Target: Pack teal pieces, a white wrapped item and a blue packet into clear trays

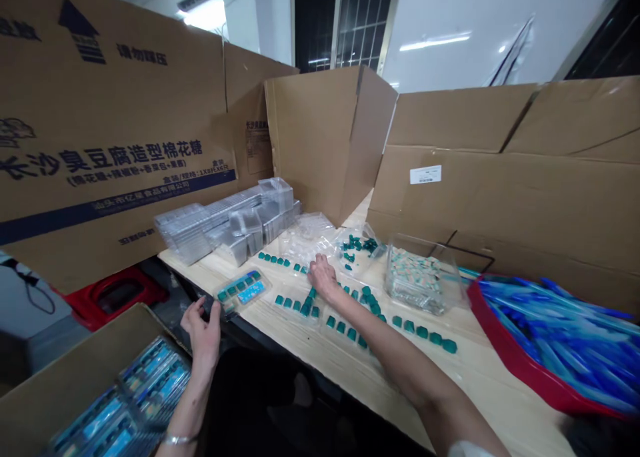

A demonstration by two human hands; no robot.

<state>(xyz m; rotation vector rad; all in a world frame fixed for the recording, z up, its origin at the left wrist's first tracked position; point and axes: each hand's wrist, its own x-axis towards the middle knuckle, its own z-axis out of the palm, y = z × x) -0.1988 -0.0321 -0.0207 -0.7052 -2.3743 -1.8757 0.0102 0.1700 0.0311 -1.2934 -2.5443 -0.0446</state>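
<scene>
My right hand [323,275] reaches over the table with its fingers curled down at a row of small dark-green blocks [273,259]. The fingertips are hidden, so what they pinch does not show. My left hand [203,325] is at the table's front edge, thumb and fingers apart around a dark gap. Right beside its thumb lies a clear plastic tray [264,278] with green blocks and a blue patterned piece in it. More green blocks [423,332] stand in rows around and under my right forearm.
Stacked clear trays [195,233] stand at the back left. Behind the hands are a bag of loose green pieces [357,245] and a clear box of small pale pieces [415,273]. A red basin [515,350] holds blue packets. A carton [30,403] with filled trays sits lower left; cardboard walls [500,197] surround the table.
</scene>
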